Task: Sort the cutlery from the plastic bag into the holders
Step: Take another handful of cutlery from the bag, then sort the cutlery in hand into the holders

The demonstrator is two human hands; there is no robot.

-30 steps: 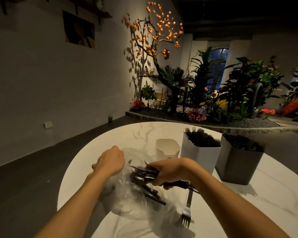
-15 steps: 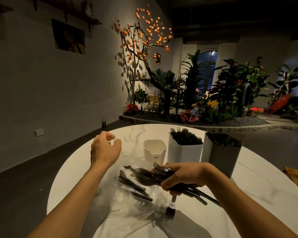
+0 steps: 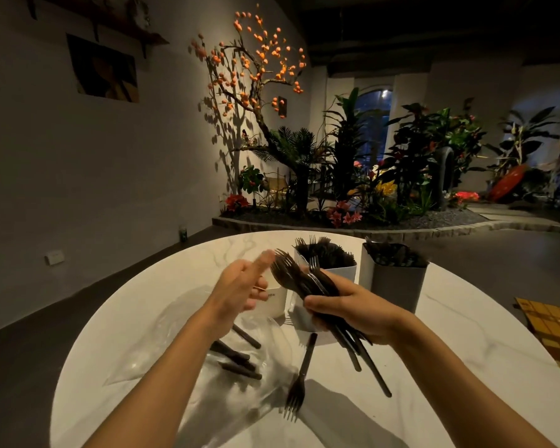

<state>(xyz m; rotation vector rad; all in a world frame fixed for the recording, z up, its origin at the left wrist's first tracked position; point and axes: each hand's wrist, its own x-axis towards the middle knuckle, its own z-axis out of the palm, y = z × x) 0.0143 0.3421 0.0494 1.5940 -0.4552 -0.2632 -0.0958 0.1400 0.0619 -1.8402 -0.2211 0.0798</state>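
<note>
Right hand (image 3: 353, 313) clenched round a bundle of dark cutlery (image 3: 307, 279), gripped about mid-length, held above the table (image 3: 466, 367) in front of the holders. Bundle's long axis ran diagonally: heads pointed up and away to the left, handles pointed down and toward the right, fanning out below the fist. Heads looked like forks with tines showing, mostly black or dark brown, one or two shinier; exact count not readable. Left hand (image 3: 240, 289) raised beside the heads, fingers straight and blurred, holding nothing, fingertips close to the tines; contact could not be told. One dark fork (image 3: 299, 379) lay loose on the table below the right hand, tines pointing toward the camera, handle pointing away. Clear plastic bag (image 3: 162, 350) lay flat and crumpled on the near-left part of the table, several dark handles (image 3: 236, 357) lying in or on it, angled toward the lower right, their heads hidden behind the left forearm. Small white holder (image 3: 277, 299) partly hidden behind the left hand. Taller white holder (image 3: 340, 270) behind the bundle, packed with dark cutlery standing heads up. Grey holder (image 3: 398, 282) just to its right, also full of dark pieces, type unclear. Table round, white, marble-veined. Plants (image 3: 385, 163) and a tree with orange blossoms (image 3: 256, 66) at the back of the dim room.
</note>
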